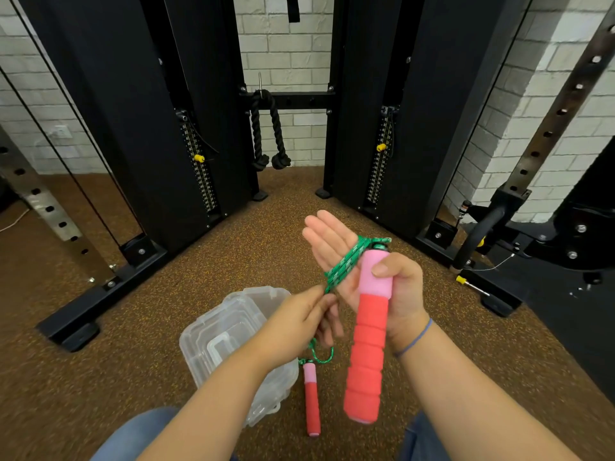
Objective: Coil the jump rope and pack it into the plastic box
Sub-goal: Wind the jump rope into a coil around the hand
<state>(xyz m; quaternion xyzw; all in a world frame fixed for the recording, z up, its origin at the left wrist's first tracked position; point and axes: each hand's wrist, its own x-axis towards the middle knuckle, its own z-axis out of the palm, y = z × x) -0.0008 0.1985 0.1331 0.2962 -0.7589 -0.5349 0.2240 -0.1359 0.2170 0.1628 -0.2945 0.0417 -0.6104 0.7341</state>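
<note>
Coiling partway: right hand grip clamps pink-and-red foam handle, green braided rope looped round palm; left hand pinches rope; second foam handle unwound, clear plastic box not yet packed.

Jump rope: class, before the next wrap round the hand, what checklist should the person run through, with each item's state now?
1. Right hand holds the first handle under its thumb: ok.
2. Green rope turns lie close together across the palm: ok.
3. Left hand pinches the rope just below the palm: ok.
4. Second handle wound in: not ok, it is loose below the hands.
5. Plastic box open for packing: cannot tell.
</note>
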